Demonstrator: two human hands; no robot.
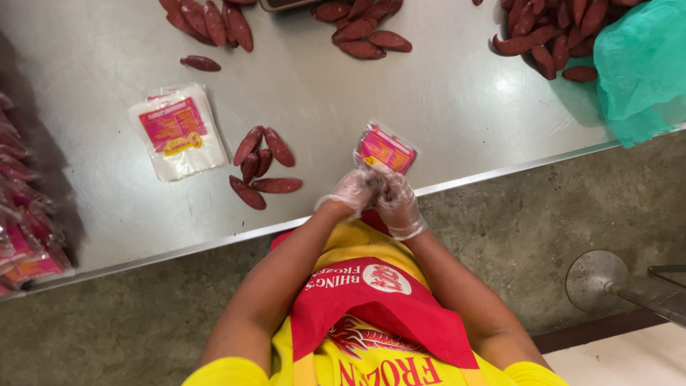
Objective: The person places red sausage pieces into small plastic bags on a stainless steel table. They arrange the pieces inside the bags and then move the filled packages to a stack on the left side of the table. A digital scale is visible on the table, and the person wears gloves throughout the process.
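In the middle of the frame, right at the edge of the shiny metal table (pixel 400 107), two gloved hands come together on one small plastic packet (pixel 386 149). The left hand (pixel 351 191) and the right hand (pixel 396 201) are pressed close, side by side. Their fingers are curled in and pinch the packet's lower end, so it sticks up and away from the person. I think it is held that way so the hands can work on the end nearest the body. The thin clear gloves are likely there to keep the food clean.

A little to the left of the hands lies a small pile of dark red sausages (pixel 261 168), near enough to reach. I would guess that is why they sit there. Further left is a flat stack of empty packets (pixel 177 132) with pink and yellow labels, lying neat and apart from the sausages.

Along the top of the frame are three bigger heaps of sausages: one at the upper left (pixel 207 20), one in the top middle (pixel 364 27), and one at the upper right (pixel 554 32). A green plastic bag (pixel 639 68) lies beside that last heap. At the far left edge, filled packets (pixel 21 229) are piled up, well away from the loose ones. The person wears a red and yellow apron (pixel 371 314).
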